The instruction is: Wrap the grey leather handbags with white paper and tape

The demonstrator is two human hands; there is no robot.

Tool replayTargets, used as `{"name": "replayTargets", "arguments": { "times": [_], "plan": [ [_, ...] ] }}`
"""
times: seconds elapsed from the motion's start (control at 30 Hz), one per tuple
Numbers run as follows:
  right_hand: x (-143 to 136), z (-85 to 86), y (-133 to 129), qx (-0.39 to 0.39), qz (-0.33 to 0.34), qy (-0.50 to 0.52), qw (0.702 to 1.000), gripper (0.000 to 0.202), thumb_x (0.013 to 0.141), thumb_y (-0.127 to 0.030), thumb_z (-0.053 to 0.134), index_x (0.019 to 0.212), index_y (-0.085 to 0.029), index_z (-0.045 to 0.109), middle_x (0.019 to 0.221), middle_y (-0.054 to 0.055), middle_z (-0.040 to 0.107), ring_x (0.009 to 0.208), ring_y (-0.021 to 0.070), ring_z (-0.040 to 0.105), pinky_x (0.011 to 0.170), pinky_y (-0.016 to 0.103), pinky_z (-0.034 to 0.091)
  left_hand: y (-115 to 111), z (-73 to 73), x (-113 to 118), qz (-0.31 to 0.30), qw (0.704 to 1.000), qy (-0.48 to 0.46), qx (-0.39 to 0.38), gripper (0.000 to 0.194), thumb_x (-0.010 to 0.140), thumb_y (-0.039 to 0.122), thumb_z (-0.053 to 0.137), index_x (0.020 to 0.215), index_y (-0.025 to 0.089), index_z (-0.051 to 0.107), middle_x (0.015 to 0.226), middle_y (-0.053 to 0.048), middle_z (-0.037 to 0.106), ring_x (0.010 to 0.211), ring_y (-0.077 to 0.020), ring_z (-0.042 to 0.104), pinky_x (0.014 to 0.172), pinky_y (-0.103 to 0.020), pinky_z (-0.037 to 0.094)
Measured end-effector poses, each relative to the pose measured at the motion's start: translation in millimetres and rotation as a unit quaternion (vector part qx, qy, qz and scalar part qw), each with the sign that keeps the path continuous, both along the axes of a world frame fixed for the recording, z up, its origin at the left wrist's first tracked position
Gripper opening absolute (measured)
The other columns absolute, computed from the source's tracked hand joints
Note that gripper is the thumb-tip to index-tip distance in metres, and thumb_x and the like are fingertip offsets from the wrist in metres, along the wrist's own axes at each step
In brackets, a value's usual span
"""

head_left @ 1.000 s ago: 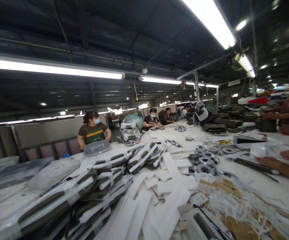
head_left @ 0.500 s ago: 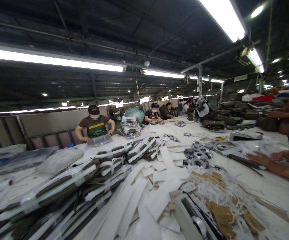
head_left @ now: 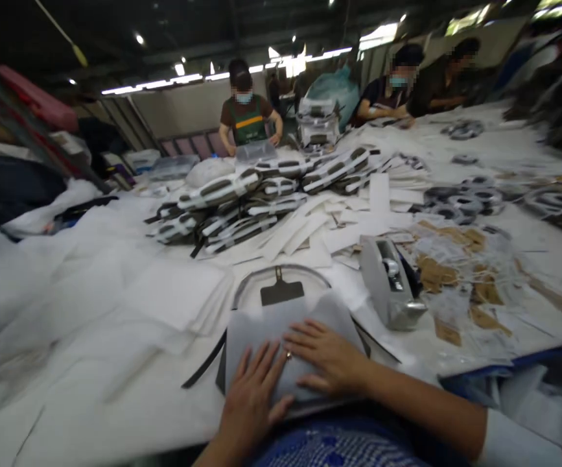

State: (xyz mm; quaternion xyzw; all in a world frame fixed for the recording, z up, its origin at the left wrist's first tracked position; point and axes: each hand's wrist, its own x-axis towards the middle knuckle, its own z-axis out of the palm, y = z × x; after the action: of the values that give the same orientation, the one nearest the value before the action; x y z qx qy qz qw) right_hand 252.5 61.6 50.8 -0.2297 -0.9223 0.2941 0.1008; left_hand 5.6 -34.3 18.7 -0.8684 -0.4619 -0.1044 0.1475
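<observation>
A pale grey sheet (head_left: pixel 261 324) lies over a dark bag (head_left: pixel 221 373) at the table's near edge. My left hand (head_left: pixel 256 389) rests flat on the sheet's lower left, fingers spread. Beside it, my right hand (head_left: pixel 329 360) also lies flat, its fingers reaching left across the sheet. Above the sheet shows a dark tag-shaped flap (head_left: pixel 281 293) inside a curved handle (head_left: pixel 246 275). Dark straps stick out on both sides. Neither hand grips anything.
A tape dispenser (head_left: pixel 382 285) stands right of the bag, near brown tags (head_left: pixel 436 275). White sheets (head_left: pixel 174 292) spread to the left. Wrapped dark bundles (head_left: pixel 227 194) and tape rolls (head_left: pixel 465 201) lie farther back. A person (head_left: pixel 249 120) works across the table.
The view has swung down and to the left. Both my hands, the bag and the grey sheet now show; none of them was in the earlier frame.
</observation>
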Motion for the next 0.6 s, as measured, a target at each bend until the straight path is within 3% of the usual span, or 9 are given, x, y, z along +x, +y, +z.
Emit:
{"name": "replayTargets", "arguments": {
  "times": [0.1, 0.2, 0.3, 0.5, 0.6],
  "plan": [
    [-1, 0.4, -2, 0.036, 0.020, -0.024, 0.999, 0.068, 0.095, -0.060, 0.045, 0.150, -0.020, 0.040, 0.155, 0.010, 0.041, 0.147, 0.0298, 0.029, 0.122, 0.054, 0.014, -7, 11.1, 7, 0.023, 0.999, -0.025, -0.009, 0.062, 0.093, 0.048, 0.053, 0.148, 0.021, 0.039, 0.151, -0.005, 0.047, 0.140, -0.0223, 0.041, 0.121, -0.041, 0.020],
    [-1, 0.5, -3, 0.058, 0.028, -0.034, 0.997, 0.069, 0.095, -0.060, 0.044, 0.151, -0.020, 0.038, 0.156, 0.010, 0.039, 0.147, 0.0296, 0.029, 0.121, 0.054, 0.016, -7, 12.5, 10, 0.025, 0.999, -0.033, -0.008, 0.061, 0.094, 0.049, 0.052, 0.147, 0.021, 0.041, 0.151, -0.005, 0.047, 0.141, -0.0219, 0.039, 0.123, -0.041, 0.015],
    [0, -1.2, -4, 0.070, 0.026, -0.034, 0.997, 0.067, 0.095, -0.058, 0.046, 0.151, -0.021, 0.037, 0.156, 0.009, 0.040, 0.147, 0.0290, 0.029, 0.121, 0.055, 0.017, -7, 9.0, 9, 0.020, 0.999, -0.039, 0.007, 0.060, 0.094, 0.050, 0.051, 0.145, 0.020, 0.045, 0.150, -0.006, 0.048, 0.142, -0.0225, 0.038, 0.124, -0.041, 0.010],
    [3, -7.2, 0, 0.086, 0.034, -0.014, 0.996, 0.069, 0.094, -0.055, 0.052, 0.152, -0.023, 0.035, 0.155, 0.010, 0.042, 0.147, 0.0278, 0.029, 0.122, 0.053, 0.019, 0, -1.1, 5, -0.010, 0.998, -0.056, 0.035, 0.064, 0.094, 0.063, 0.044, 0.139, 0.019, 0.053, 0.143, -0.008, 0.056, 0.142, -0.0251, 0.039, 0.124, -0.045, 0.013],
    [4, -19.4, 4, 0.098, 0.051, -0.003, 0.994, 0.069, 0.094, -0.057, 0.051, 0.151, -0.020, 0.037, 0.150, 0.011, 0.048, 0.145, 0.0260, 0.033, 0.121, 0.049, 0.023, -3, -12.9, -7, -0.022, 0.997, -0.067, 0.033, 0.051, 0.099, 0.052, 0.041, 0.137, 0.022, 0.055, 0.146, -0.004, 0.052, 0.141, -0.0235, 0.040, 0.123, -0.045, 0.019]
  ]
}}
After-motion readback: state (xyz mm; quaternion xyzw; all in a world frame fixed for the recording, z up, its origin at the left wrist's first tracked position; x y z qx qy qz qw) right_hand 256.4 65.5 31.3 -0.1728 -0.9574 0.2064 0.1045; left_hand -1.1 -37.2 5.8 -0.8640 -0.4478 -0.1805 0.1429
